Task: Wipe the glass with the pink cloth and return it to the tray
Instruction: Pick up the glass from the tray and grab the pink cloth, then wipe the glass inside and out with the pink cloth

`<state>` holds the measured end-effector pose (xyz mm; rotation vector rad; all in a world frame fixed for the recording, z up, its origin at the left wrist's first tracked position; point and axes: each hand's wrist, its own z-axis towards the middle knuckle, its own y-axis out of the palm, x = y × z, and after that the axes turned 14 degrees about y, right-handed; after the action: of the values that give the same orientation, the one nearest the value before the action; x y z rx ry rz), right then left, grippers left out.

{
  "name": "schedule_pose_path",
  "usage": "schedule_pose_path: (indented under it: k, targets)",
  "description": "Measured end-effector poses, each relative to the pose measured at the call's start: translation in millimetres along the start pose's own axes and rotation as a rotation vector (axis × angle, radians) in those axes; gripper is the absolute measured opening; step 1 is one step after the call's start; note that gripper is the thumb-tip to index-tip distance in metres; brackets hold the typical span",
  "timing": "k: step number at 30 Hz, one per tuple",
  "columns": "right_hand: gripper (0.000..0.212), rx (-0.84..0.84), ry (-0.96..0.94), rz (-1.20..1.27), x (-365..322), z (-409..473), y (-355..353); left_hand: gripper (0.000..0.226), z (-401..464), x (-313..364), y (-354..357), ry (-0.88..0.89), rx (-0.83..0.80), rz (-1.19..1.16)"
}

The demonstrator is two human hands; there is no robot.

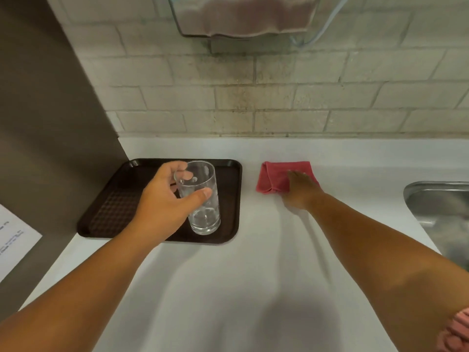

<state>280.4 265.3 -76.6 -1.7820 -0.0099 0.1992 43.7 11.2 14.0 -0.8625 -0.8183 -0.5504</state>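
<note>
A tall clear glass [204, 214] stands upright on the dark brown tray [111, 204] at the left of the white counter. My left hand [165, 199] wraps around the glass near its rim, thumb in front and fingers behind. A folded pink cloth [274, 176] lies flat on the counter to the right of the tray. My right hand [300, 189] rests on the cloth's near right part, fingers laid over it; whether it grips the cloth I cannot tell.
A steel sink [441, 212] is set into the counter at the right edge. A brick wall [253, 97] runs behind, with a metal dispenser [241, 16] mounted above. A grey panel [50, 123] bearing a paper sheet [12, 240] stands left.
</note>
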Motion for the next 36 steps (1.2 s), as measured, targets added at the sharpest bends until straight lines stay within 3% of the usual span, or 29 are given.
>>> schedule_pose_path:
  k: [6,10,14,19,23,27,30,32,36]
  targets:
    - [0.045,0.108,-0.051,-0.181,-14.2,3.2,2.2,0.069,-6.8,-3.0,-2.8,-0.027,-0.019,-0.020]
    - [0.043,0.199,-0.083,-0.085,-10.1,-8.5,0.1,0.069,-5.3,-1.9,-3.0,-0.030,-0.043,-0.029]
    - [0.051,0.101,0.013,-0.008,1.5,-18.6,-5.5,0.060,2.4,-2.5,-3.6,-0.042,-0.043,-0.124]
    - [0.015,-0.114,0.151,0.554,18.7,-41.3,-11.0,0.057,10.9,-3.1,-10.5,-0.104,-0.057,-0.284]
    - [0.031,-0.196,0.105,0.943,26.7,-71.9,-7.7,0.055,13.2,1.4,-12.2,-0.138,-0.027,-0.520]
    - [0.033,-0.301,-0.002,1.309,14.1,-127.2,-7.2,0.045,10.5,11.1,-15.6,-0.173,-0.048,-0.753]
    - [0.019,-0.185,0.080,1.333,-2.9,-165.9,-11.7,0.038,5.1,17.4,-17.3,-0.187,-0.099,-0.869]
    - [0.023,-0.129,0.190,1.401,-10.6,-180.2,-15.3,0.041,0.5,22.4,-18.0,-0.193,-0.118,-0.895]
    - [0.025,-0.350,0.425,1.876,-16.5,-211.1,-40.0,0.048,-7.2,26.0,-23.4,-0.194,-0.162,-0.867]
